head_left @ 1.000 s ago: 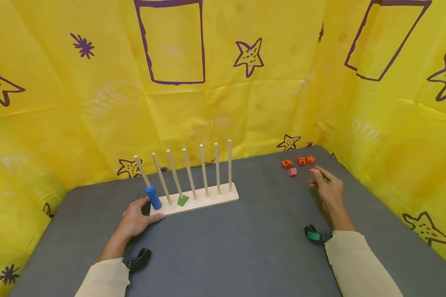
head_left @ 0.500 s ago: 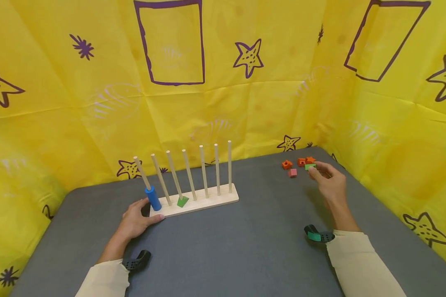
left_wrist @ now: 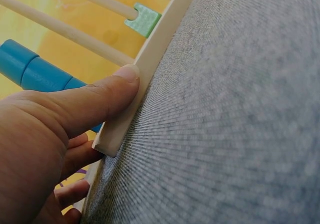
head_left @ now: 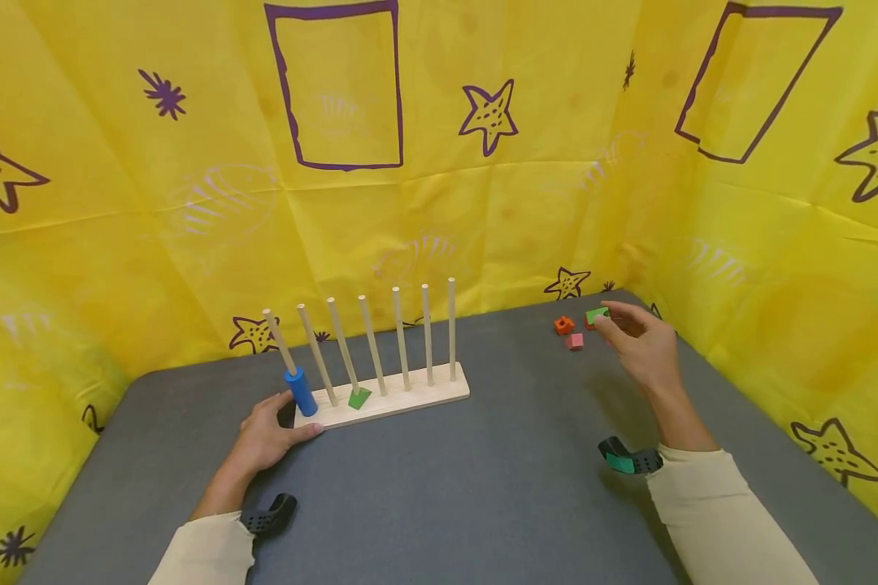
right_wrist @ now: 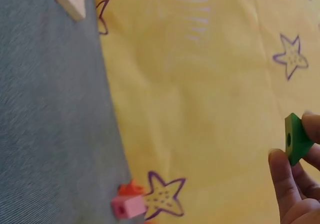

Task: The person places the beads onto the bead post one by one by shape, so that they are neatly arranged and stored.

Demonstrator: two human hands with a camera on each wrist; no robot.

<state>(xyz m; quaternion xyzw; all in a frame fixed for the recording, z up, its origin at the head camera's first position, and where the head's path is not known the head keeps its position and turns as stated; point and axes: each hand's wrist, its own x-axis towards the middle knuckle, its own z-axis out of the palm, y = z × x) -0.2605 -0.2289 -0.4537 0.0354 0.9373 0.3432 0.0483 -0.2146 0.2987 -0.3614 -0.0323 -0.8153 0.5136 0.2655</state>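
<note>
My left hand (head_left: 267,435) grips the left end of a wooden peg board (head_left: 424,396), thumb along its front edge and fingers behind the end. Blue cylinders (left_wrist: 47,74) are stacked on the leftmost peg. Low on the third peg sits a green block (head_left: 359,397) with a notch, seen up close in the left wrist view. Over at the right, my right hand (head_left: 647,349) pinches another green block (right_wrist: 296,139) between thumb and fingertips, raised above the table. A round hole shows in that block's face.
Near the right hand, an orange block (head_left: 563,325) and a pink block (head_left: 575,341) lie on the grey table (head_left: 439,487). More orange shows beneath the held green block in the head view. A yellow patterned cloth (head_left: 439,203) hangs behind and at the right.
The green block has come up from within the right hand to its fingertips, and the hand has shifted slightly up and left, over the orange blocks. The left hand stays on the peg board.
</note>
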